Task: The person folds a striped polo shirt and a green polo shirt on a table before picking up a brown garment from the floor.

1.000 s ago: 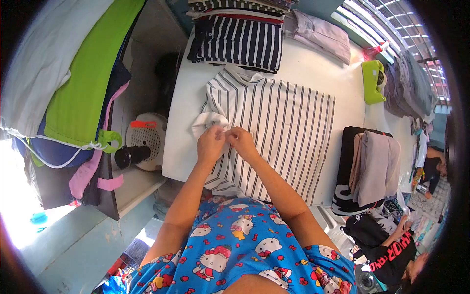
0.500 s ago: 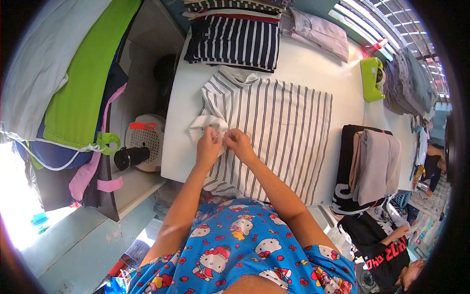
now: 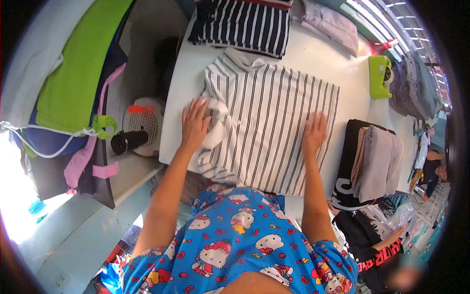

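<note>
Tabletop carries the white striped shirt, spread between me and a folded dark-striped garment. My grip is wide in both hands, pinching nothing: right hand over the shirt near its hem, left hand beside the plain white sleeve end.

The left hand is over the white striped shirt on the tabletop. The right hand is by its bunched side. A folded dark striped shirt sits near the collar.
</note>
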The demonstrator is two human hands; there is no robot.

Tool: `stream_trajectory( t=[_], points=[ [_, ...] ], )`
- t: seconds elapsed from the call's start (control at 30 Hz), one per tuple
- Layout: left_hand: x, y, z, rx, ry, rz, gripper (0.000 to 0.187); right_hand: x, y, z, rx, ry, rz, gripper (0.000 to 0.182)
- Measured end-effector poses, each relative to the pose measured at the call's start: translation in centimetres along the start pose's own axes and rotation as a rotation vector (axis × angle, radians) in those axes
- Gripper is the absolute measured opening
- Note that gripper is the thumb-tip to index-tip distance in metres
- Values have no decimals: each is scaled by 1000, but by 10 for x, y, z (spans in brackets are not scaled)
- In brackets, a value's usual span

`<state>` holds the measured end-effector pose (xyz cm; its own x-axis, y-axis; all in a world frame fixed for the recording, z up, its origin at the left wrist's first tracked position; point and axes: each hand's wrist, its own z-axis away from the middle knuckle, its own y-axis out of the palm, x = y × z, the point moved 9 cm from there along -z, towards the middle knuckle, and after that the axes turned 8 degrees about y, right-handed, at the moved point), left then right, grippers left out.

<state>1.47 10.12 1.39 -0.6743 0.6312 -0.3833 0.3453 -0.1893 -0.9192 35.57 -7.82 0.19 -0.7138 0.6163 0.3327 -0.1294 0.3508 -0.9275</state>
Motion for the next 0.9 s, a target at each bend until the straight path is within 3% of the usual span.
stream_trajectory(
  t=[0.07,0.17,0.27,0.37,0.4,0.5,0.53,0.57,0.63,0.73,0.83,0.9],
  points=[
    [19,31,3,166,68,-138,62,-40,9,1,104,10,193,50],
    [41,29,-23,130,173,-207,62,-50,13,-17,74,-57,307,51],
    [46,22,-63,147,240,-275,58,-50,24,-43,74,5,309,51],
    [38,11,-89,153,243,-254,56,-63,33,-64,212,33,76,56],
    [36,5,-93,147,231,-238,55,-59,17,-69,161,39,-114,44],
    [35,-53,-62,-311,23,185,40,-32,-46,-46,15,-103,-336,27],
    [37,-59,-38,-383,-99,272,32,-17,-65,-27,-69,-84,-264,19],
    [37,-61,-6,-453,-221,359,24,-15,-59,-5,58,-5,-371,18],
    [24,-37,48,-215,-475,311,16,3,-38,41,291,160,-659,17],
    [-20,5,105,81,-350,459,15,74,-8,98,623,-34,-647,17],
    [-61,-1,111,120,-169,238,21,121,3,134,858,-44,-497,23],
    [-67,1,110,137,-153,186,28,133,3,143,800,-128,-428,30]
  ],
)
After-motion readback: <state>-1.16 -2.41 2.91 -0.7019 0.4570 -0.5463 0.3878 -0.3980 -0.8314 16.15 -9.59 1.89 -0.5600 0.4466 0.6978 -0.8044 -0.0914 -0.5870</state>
